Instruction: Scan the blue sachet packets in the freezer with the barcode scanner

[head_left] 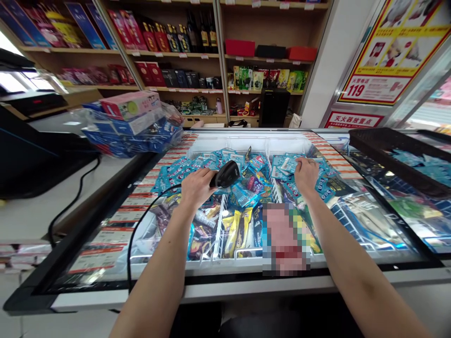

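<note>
1. My left hand (198, 188) has its fingers wrapped around the scanner (227, 174); a firm, level grip suits it best.
2. My right hand (306, 174) touches blue packets (287, 165) toward the far edge of the freezer top (246, 280); whether those fingers pinch one, I cannot tell.
3. I should press packets flat, print uncovered, and leave the cable (129, 256) slack.
</note>
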Demonstrator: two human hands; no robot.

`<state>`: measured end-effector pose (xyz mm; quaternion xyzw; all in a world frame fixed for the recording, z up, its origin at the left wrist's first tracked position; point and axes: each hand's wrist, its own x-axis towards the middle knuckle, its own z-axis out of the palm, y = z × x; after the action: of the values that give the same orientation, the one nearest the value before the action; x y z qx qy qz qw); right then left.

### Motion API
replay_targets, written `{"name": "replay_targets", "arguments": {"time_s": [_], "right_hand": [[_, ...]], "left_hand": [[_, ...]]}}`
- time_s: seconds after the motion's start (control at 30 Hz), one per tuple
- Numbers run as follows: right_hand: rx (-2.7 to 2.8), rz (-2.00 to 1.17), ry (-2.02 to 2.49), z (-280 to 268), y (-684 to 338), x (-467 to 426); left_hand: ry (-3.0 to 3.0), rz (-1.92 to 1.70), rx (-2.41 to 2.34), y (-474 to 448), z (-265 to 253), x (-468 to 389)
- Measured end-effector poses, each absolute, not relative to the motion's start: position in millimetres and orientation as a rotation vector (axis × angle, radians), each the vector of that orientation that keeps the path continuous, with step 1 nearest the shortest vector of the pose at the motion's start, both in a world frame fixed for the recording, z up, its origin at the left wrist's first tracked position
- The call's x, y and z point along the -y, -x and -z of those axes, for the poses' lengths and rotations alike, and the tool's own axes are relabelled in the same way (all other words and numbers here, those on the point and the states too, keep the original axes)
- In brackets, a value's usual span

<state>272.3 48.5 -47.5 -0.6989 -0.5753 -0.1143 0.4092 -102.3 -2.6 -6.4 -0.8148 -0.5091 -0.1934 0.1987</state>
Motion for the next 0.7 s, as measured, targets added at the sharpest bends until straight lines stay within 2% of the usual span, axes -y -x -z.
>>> {"name": "replay_targets", "arguments": {"time_s": [0.43, 0.7], "right_hand": [[1.614, 0.581, 1.932, 47, -262, -42], [1.623, 0.589, 1.841, 49, -262, -43]], "left_hand": [[2.253, 0.531, 1.463, 103, 5, 3], [2.164, 0.572, 1.522, 109, 4, 4]]}}
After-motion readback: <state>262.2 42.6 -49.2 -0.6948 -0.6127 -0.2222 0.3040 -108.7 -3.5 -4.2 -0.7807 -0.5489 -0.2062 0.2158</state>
